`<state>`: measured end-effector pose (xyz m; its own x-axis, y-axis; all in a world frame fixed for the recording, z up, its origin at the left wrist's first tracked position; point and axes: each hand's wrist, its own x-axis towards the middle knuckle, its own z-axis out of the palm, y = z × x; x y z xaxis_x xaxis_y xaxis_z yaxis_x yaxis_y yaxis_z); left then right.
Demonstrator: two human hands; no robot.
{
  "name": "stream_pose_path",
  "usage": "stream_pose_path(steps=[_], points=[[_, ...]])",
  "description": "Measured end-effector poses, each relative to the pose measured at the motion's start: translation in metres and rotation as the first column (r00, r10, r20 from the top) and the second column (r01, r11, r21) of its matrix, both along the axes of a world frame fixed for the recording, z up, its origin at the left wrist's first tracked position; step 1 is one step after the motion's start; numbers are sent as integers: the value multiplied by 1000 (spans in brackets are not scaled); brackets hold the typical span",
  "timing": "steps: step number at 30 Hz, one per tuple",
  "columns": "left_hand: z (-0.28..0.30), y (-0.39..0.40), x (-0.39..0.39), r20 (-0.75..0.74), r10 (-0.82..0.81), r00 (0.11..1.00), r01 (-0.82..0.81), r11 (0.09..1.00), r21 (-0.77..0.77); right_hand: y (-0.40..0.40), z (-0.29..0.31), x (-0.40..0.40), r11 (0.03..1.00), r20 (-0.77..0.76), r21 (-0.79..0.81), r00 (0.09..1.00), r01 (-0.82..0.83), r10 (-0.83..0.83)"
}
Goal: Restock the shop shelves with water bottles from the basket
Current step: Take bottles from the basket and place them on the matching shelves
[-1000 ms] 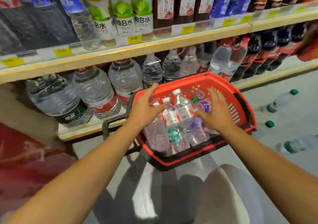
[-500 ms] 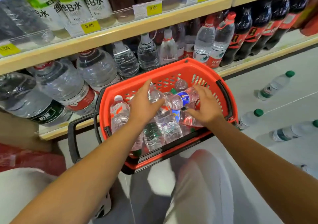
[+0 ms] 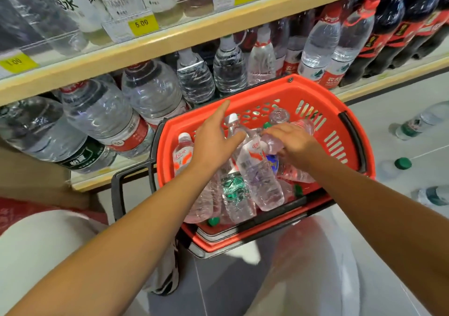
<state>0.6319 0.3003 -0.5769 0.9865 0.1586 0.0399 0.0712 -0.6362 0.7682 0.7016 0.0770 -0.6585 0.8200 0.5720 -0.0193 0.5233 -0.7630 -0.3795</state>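
Observation:
A red shopping basket (image 3: 315, 92) stands on the floor in front of the bottom shelf (image 3: 388, 82) and holds several small water bottles lying in a heap. My left hand (image 3: 211, 143) is over the heap with fingers straight and thumb spread. The neck of a white-capped bottle (image 3: 232, 121) sits between thumb and fingers, touching the hand. My right hand (image 3: 296, 145) has its fingers curled over a clear water bottle (image 3: 272, 144) lying on top of the heap. A red-labelled bottle (image 3: 257, 170) lies between both hands.
Large water jugs (image 3: 104, 118) and upright water bottles (image 3: 318, 46) fill the bottom shelf behind the basket. Dark soda bottles (image 3: 398, 31) stand at the right. Loose bottles (image 3: 413, 126) and a green cap (image 3: 403, 163) lie on the floor to the right. My knees are below the basket.
Both hands have gone from hovering over the basket down onto the bottles. The right hand's fingers have curled round a bottle, and the left hand now touches the white-capped bottle.

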Motion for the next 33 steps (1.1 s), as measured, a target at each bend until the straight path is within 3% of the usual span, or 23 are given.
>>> stream_pose_path(steps=[2,4,6,8,12,15,18,23,24,26,30,33], points=[[5,0,6,-1,-6,1000,6,1000,9,-6,10,1,970,-54,147,981,193,-187],[12,-2,12,14,-30,999,30,999,10,-14,27,4,857,-131,284,902,431,-411],[20,-8,17,55,-83,995,83,997,6,-19,51,4,718,-205,431,834,547,-513],[28,-17,20,89,-147,985,150,989,-22,-19,79,2,644,-253,534,830,548,-497],[42,-38,27,149,-319,936,328,944,-39,-10,132,-4,632,-269,617,881,469,-390],[47,-44,28,147,-422,894,433,900,-45,-2,158,-8,554,-377,686,882,471,-282],[49,-42,23,145,-419,896,434,897,-87,9,174,-15,498,-508,696,845,517,-166],[47,-22,14,177,-358,917,380,918,-111,18,158,-20,479,-569,727,822,492,18],[43,-15,12,165,-344,924,366,923,-122,15,147,-21,499,-584,715,811,490,39],[34,1,8,144,-304,942,324,935,-141,9,121,-25,640,-592,605,805,474,-36],[11,29,-5,88,-217,972,231,951,-205,4,65,-36,927,-437,261,889,270,-137],[0,38,-9,48,-140,989,148,953,-263,3,35,-39,988,-464,45,879,146,-108]])
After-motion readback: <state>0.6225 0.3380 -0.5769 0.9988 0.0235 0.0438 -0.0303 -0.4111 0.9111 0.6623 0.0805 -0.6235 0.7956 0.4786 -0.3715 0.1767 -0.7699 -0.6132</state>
